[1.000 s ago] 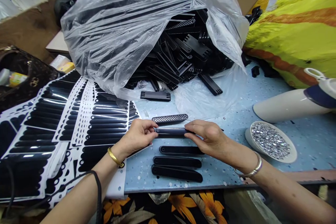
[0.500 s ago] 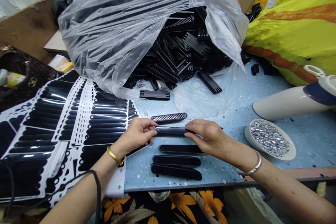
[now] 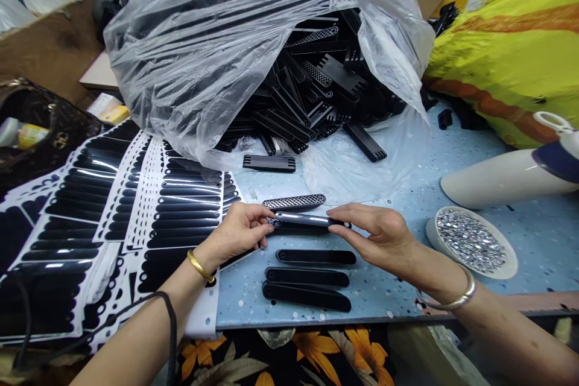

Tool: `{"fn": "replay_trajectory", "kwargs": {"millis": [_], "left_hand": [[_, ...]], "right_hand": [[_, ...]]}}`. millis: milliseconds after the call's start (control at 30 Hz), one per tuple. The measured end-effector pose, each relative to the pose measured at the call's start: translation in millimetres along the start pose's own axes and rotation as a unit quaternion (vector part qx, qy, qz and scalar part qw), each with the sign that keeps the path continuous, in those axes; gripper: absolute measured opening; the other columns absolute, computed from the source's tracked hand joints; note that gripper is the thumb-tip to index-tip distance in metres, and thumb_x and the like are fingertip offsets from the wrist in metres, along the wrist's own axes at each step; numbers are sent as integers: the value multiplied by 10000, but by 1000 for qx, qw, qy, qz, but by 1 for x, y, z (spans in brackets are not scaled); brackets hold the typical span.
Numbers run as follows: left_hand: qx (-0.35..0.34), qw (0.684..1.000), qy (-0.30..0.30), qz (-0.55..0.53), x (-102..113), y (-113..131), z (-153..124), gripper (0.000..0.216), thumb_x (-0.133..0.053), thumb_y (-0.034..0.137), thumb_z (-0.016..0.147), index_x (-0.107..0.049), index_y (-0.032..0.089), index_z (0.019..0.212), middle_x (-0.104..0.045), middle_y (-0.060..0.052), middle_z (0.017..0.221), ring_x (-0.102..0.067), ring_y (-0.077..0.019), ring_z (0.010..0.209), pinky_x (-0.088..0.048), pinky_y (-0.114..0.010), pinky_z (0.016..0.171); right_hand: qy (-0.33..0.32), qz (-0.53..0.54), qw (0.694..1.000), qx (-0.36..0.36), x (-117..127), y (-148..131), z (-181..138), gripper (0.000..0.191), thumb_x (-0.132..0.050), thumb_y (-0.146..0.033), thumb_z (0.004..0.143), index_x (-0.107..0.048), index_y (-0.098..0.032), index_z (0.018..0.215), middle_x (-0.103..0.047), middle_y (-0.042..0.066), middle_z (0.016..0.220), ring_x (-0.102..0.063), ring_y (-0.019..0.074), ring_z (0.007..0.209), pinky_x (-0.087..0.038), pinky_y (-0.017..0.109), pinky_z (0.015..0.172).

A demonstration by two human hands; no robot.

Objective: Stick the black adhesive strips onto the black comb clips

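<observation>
Between both hands lies a long black plastic piece [image 3: 301, 230] with a lattice pattern showing at its left end. My left hand [image 3: 244, 226] is closed, pinching that end between thumb and fingers. A glossy black adhesive strip [image 3: 303, 218] with rounded ends and a small hole rests over the piece, reaching past it on the right. My right hand [image 3: 377, 235] pinches the strip near its right end. Just behind sits a lattice-faced black piece [image 3: 294, 201]. In front, a smooth black piece [image 3: 315, 257] lies above two more black pieces [image 3: 306, 296].
Sheets of glossy black strips [image 3: 181, 211] cover the table's left side. A clear plastic bag [image 3: 190, 66] full of black parts stands behind. At right are a bowl of small silvery bits [image 3: 470, 241], a white bottle [image 3: 493, 178] and a yellow sack [image 3: 506, 54].
The glossy strip has slid right and stands slightly off the piece, its holed right end now showing. My right hand has moved a little right; my left keeps its pinch.
</observation>
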State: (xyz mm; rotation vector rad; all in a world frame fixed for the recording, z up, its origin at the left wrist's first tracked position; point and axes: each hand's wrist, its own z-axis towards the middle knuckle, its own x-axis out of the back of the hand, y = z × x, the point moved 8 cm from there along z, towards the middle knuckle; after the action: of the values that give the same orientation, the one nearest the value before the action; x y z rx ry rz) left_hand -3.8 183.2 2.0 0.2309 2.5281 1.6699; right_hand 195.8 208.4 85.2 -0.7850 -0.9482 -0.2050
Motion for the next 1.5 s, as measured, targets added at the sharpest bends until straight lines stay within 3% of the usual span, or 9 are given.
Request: {"fn": "replay_trajectory", "kwargs": {"millis": [267, 600, 1500], "left_hand": [[23, 999, -6, -30, 1, -3, 0, 239, -719, 112, 678, -673, 92, 911, -632, 20, 594, -649, -115, 453, -486, -147, 367], [4, 1000, -14, 2, 0, 2, -1, 165, -689, 129, 709, -657, 103, 869, -620, 18, 588, -662, -119, 475, -486, -139, 378], [9, 1000, 1, 12, 2, 0, 0, 176, -704, 137, 687, -654, 97, 851, -623, 14, 589, -674, -146, 484, -492, -170, 379]], "right_hand": [[-17, -9, 1000, 3, -4, 1, 2, 143, -575, -232, 917, -715, -203, 925, -748, 62, 823, -716, 197, 725, -609, 305, 670], [-40, -7, 999, 16, -11, -5, 5, 159, -553, -228, 934, -702, -189, 972, -735, 82, 859, -711, 212, 757, -612, 331, 679], [-89, -23, 996, 10, -20, -7, 9, 148, -537, -159, 918, -665, -171, 844, -696, 70, 796, -664, 191, 727, -569, 311, 684]]}}
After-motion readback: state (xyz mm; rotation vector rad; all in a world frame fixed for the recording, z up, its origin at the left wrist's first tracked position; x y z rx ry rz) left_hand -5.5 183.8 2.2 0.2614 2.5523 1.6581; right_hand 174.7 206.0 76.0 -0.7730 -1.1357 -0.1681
